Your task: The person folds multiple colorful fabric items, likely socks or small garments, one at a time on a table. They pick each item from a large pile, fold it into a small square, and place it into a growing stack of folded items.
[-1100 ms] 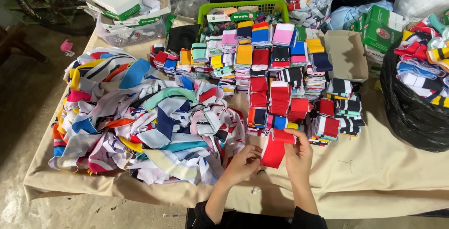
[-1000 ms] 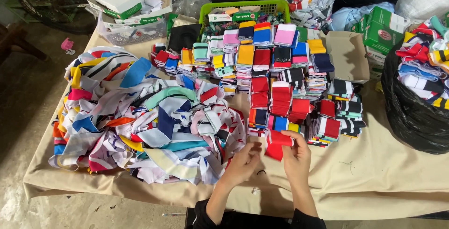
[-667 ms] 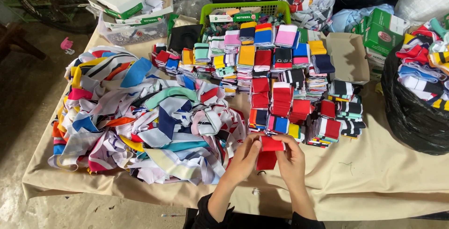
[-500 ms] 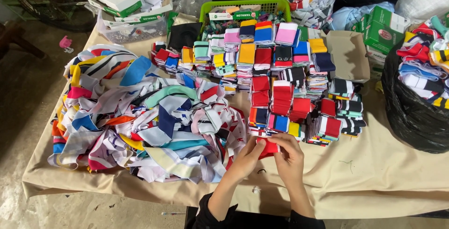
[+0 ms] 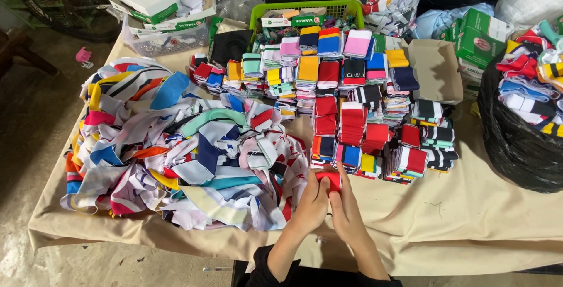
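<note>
My left hand (image 5: 312, 202) and my right hand (image 5: 348, 208) are pressed together at the near middle of the table, both closed around a small folded red cloth piece (image 5: 329, 178). Only its top edge shows between my fingers. Just beyond my hands stand stacks of folded cloth pieces (image 5: 352, 123) in red, blue, yellow, black and white. To the left lies a loose heap of unfolded colourful cloth strips (image 5: 176, 146), its edge touching my left hand.
A beige cloth covers the table (image 5: 469, 222). A green basket (image 5: 305, 11) and a clear tub of boxes (image 5: 164, 29) stand at the back. A flat brown cardboard piece (image 5: 437, 70), green boxes (image 5: 478, 38) and a black sack of strips (image 5: 522, 134) are on the right.
The red piece was long and held open between my hands; I have folded it down into a small bundle, and my hands have closed together around it.
</note>
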